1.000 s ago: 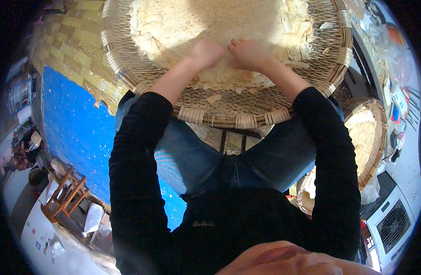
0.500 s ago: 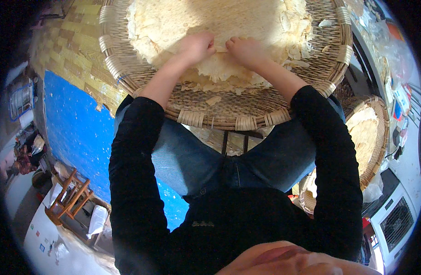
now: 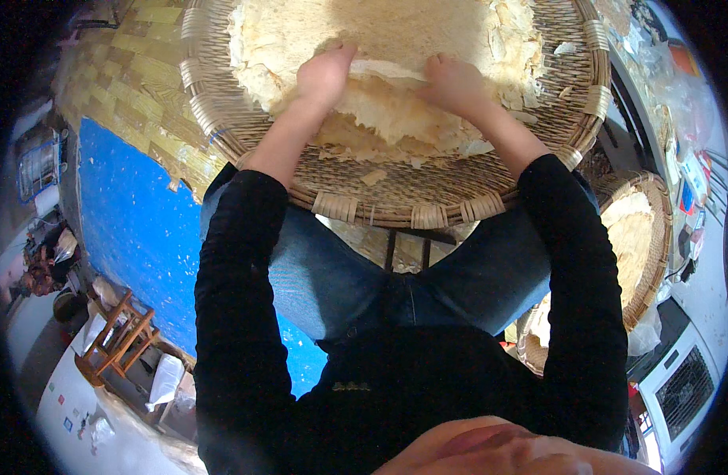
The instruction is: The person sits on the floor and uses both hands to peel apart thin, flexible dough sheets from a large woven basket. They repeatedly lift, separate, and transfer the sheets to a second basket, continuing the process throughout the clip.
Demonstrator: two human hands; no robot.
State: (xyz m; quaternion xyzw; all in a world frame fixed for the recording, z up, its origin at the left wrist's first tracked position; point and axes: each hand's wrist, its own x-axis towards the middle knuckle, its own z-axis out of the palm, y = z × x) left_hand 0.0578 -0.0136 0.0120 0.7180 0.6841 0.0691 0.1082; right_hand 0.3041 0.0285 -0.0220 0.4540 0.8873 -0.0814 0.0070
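Note:
A wide round wicker tray (image 3: 427, 190) rests across my thighs. On it lies a stack of thin, pale, crinkled flatbread sheets (image 3: 395, 32) with ragged, flaky edges. My left hand (image 3: 326, 75) is closed on the near edge of the top flatbread sheet, left of centre. To its right, my right hand (image 3: 457, 83) pinches the same edge with curled fingers. Between the hands that edge is raised into a light fold, and browner layers show below it. My fingertips are partly hidden by the hands themselves.
Flatbread flakes (image 3: 373, 176) lie on the tray's near rim area. At right stands a smaller wicker basket (image 3: 657, 245) with more pale sheets. Blue flooring (image 3: 134, 222) and a wooden stool (image 3: 122, 336) are at left; a white grilled appliance (image 3: 684, 388) is at lower right.
Both hands have moved apart and slightly away from me. The near edge of the top sheet is now drawn up between them, uncovering more of the layers below.

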